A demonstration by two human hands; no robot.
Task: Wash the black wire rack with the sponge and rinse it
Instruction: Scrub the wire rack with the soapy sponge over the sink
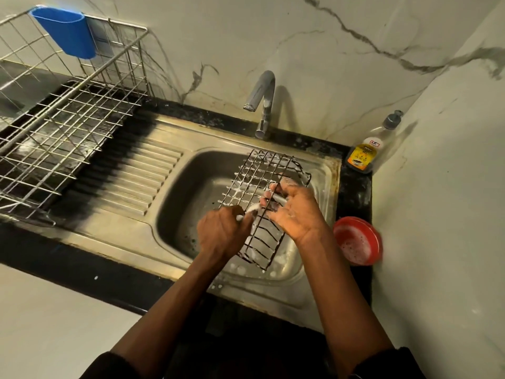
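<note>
Wire rack (269,170), black, an oblong grid with upturned prongs along one side, streaked with white foam; held tilted above the basin of the steel sink (175,203), far end toward the faucet (263,105). Right hand (295,212): grip closed on the rack's right edge, fingers curled through the wires. Left hand (221,231): grip closed on a white, foamy sponge (252,213), mostly hidden, pressed to the rack's left edge. On the black counter (82,258): red bowl (356,242) of suds just right of the sink; soap bottle (362,154) in the corner; dish drainer (68,119) with blue cup (65,34), well to the left.
</note>
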